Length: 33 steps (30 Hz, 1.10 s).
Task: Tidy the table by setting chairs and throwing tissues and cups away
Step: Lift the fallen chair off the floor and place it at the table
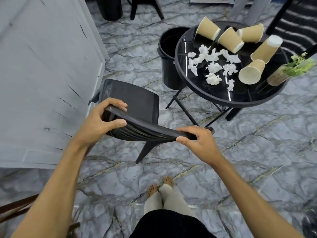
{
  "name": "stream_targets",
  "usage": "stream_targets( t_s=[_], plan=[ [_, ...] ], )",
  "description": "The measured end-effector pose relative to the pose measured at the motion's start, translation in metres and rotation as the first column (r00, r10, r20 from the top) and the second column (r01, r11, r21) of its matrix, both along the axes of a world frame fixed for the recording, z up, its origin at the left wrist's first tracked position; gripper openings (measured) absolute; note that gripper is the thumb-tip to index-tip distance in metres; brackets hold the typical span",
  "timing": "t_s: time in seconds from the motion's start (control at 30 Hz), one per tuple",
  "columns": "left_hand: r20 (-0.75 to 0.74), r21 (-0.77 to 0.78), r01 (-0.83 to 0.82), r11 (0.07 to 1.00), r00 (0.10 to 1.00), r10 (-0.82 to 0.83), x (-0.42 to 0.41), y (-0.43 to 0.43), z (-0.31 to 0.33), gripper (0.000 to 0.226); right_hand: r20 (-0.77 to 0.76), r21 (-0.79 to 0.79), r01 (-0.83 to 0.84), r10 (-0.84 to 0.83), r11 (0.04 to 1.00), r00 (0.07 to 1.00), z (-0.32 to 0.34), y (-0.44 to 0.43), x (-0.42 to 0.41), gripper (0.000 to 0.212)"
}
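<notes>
A black chair (137, 100) stands on the marble floor left of a round black glass table (205, 95). My left hand (103, 121) grips the left end of its backrest top and my right hand (199, 143) grips the right end. On the table lie several crumpled white tissues (213, 67) and several tan paper cups (229, 40), most tipped on their sides. A black bin (167, 54) stands on the floor behind the table's left edge, its mouth open and partly covered by the tabletop.
A grey wall (42, 74) runs close along the chair's left side. A small potted plant (289, 69) sits at the table's right edge. Another black chair (145, 7) and a dark bin (111, 7) stand far back. My bare feet (159, 184) are below the chair.
</notes>
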<state>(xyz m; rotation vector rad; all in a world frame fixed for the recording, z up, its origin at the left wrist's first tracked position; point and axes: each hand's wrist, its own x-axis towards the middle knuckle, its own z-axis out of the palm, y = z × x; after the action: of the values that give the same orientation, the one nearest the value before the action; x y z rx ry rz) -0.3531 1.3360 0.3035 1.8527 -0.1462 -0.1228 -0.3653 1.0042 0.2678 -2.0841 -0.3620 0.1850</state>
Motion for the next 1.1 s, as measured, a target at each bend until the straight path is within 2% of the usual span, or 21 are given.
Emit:
stream_targets(
  t_s=[0.07,0.23,0.37,0.5,0.63,0.73,0.87,1.1],
  plan=[
    [0.012,-0.015,-0.065,0.998,0.998,0.065,0.001,0.005,0.001,0.037,0.057,-0.010,0.000,0.001,1.000,0.998,0.003,0.009,0.005,0.035],
    [0.020,-0.152,-0.219,0.964,0.974,0.225,-0.004,0.025,-0.002,0.031,0.089,-0.065,-0.099,0.105,0.993,0.991,0.015,0.025,0.029,0.042],
    [-0.009,-0.245,-0.329,0.912,0.941,0.337,-0.016,0.044,-0.007,0.028,0.051,-0.056,-0.230,0.233,0.972,0.971,0.026,0.036,0.051,0.041],
    [-0.016,-0.307,-0.391,0.868,0.914,0.406,-0.026,0.063,-0.009,0.026,0.057,-0.042,-0.290,0.292,0.956,0.955,0.035,0.049,0.073,0.041],
    [-0.042,-0.360,-0.472,0.805,0.870,0.491,-0.033,0.087,-0.014,0.028,-0.043,-0.013,-0.325,0.324,0.946,0.945,0.042,0.068,0.102,0.035],
    [-0.071,-0.409,-0.481,0.776,0.864,0.498,-0.036,0.110,-0.017,0.026,-0.076,0.002,-0.372,0.371,0.928,0.926,0.046,0.081,0.118,0.030],
    [-0.089,-0.439,-0.487,0.755,0.860,0.503,-0.038,0.139,-0.021,0.028,-0.081,-0.002,-0.386,0.385,0.922,0.919,0.046,0.107,0.132,0.038],
    [-0.140,-0.461,-0.523,0.717,0.840,0.524,-0.047,0.187,-0.034,0.028,-0.118,-0.026,-0.425,0.419,0.905,0.900,0.050,0.153,0.147,0.038]
  ],
)
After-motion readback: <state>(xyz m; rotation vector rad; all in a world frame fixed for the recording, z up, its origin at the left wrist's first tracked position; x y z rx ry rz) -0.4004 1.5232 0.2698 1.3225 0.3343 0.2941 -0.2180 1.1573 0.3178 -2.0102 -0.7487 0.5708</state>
